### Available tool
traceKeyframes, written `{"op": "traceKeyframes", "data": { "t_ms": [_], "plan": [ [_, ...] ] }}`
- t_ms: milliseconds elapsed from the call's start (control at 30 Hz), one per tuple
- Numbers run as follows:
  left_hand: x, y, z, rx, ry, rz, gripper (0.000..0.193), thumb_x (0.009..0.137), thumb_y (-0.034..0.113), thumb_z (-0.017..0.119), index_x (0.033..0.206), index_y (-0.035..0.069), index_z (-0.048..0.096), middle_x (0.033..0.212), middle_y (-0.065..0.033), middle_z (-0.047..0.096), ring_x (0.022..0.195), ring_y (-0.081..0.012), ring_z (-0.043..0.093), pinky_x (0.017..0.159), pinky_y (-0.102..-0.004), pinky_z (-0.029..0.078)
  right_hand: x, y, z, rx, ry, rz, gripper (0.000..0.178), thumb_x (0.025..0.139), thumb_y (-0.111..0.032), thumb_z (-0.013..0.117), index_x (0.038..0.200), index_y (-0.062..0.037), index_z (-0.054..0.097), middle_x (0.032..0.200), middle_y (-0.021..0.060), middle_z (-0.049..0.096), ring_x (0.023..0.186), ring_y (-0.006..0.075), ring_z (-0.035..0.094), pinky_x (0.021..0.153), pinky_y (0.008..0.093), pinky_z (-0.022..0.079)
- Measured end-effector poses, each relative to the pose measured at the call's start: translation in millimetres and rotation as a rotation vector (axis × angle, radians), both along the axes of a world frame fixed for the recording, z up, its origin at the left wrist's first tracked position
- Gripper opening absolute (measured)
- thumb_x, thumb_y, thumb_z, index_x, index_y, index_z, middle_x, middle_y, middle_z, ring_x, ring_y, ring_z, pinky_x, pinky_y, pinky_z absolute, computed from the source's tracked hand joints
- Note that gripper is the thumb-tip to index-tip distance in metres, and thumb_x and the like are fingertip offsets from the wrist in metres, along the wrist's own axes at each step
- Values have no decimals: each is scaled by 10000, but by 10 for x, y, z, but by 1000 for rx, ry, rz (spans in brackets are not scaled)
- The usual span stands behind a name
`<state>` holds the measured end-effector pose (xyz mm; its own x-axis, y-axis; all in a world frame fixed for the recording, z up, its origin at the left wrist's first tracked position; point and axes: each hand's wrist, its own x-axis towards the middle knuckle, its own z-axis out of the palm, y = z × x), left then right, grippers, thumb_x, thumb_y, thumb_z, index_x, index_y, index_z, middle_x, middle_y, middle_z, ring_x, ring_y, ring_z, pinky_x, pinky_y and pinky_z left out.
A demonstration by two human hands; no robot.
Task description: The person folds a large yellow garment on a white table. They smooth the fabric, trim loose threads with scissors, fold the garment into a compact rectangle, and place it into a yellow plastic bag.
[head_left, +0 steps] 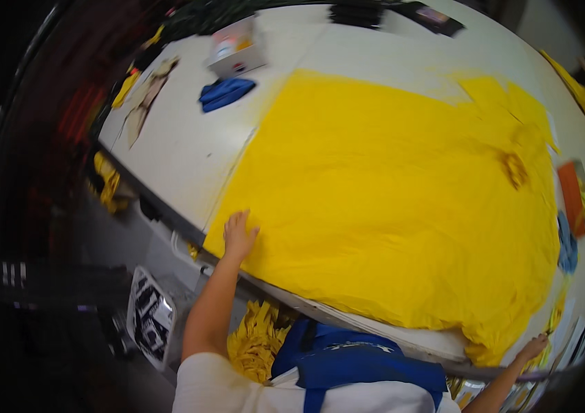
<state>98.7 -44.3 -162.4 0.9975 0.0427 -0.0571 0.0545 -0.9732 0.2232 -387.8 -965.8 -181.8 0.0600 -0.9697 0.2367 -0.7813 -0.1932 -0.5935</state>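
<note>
Where it drapes the table (189, 148), yellow cloth (389, 199) looks thin, soft, light. Left hand (238, 235) flat, open at 8 o'clock; right hand (532, 348) pinches the 5 o'clock hem — corners seem the best hold.

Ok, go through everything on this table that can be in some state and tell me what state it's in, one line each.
Yellow fabric: spread flat over the white table, near edge rumpled.
Left hand: open, palm pressed on the fabric's near left corner.
Right hand: at the fabric's near right corner; grip unclear.
Blue cloth: bunched up, lying apart from the fabric.
Small box: open at the top.
Yellow scraps: heaped below the table edge.
</note>
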Motion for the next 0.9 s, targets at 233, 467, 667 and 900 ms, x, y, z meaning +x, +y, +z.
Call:
{"op": "traceKeyframes", "data": {
  "t_ms": [233,467,667,900],
  "plan": [
    [1231,327,-67,-83,-5,343,437,818,228,634,1215,77,531,1221,-152,524,1133,-347,483,945,-436,419,3355,2679,1049,256,-204,685,278,948,-274,433,1147,-90,491,752,-26,434,591,64,411,480,203,325],
    [1305,130,-134,-164,-260,-42,73,788,80,530,832,66,586,823,-124,567,816,-326,574,685,-428,486,5676,6200,808,568,-105,1427,236,840,40,562,1049,-62,603,842,-7,537,715,75,458,655,198,402],
    [1168,120,-77,-278,14,-213,109,842,140,551,883,77,629,844,-126,634,794,-332,605,686,-437,496,6742,7863,672,518,215,1859,385,870,-161,626,1235,-76,540,968,151,609,827,189,599,788,296,489],
    [1634,300,53,-483,221,-125,169,845,163,592,978,71,635,772,-128,655,750,-311,628,677,-423,501,7619,8369,431,1085,-226,1467,475,958,-432,386,1137,-17,531,765,18,454,660,126,417,652,274,423]
  ]
}}
